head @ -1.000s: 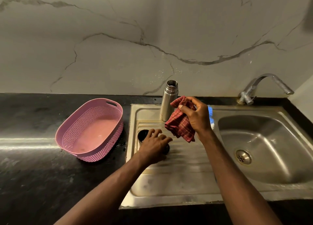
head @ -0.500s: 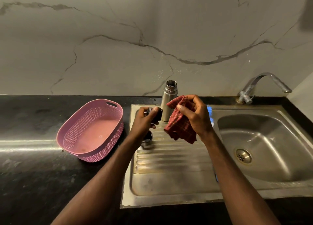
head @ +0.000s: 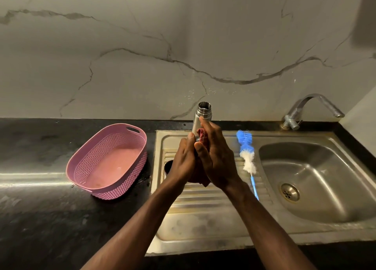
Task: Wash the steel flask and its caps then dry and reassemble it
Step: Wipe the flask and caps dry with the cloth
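The steel flask point(head: 203, 115) stands upright and uncapped at the back of the drainboard point(head: 203, 218). In front of it my two hands are pressed together. My left hand point(head: 184, 159) grips a small cap point(head: 196, 137), of which only a steel edge shows by the thumb. My right hand point(head: 217, 159) holds the red checked cloth point(head: 202, 135) wrapped against that cap. A second dark round cap point(head: 168, 165) lies on the drainboard, half hidden behind my left hand.
A blue and white bottle brush point(head: 246, 151) lies on the drainboard beside the sink basin point(head: 325, 198). The tap point(head: 313, 106) stands at the back right. A pink plastic basket point(head: 122, 188) sits on the black counter point(head: 40, 218) to the left.
My left hand picked a cap up off the drainboard and brought it to the cloth. Both hands have closed together around it, uncovering the brush.
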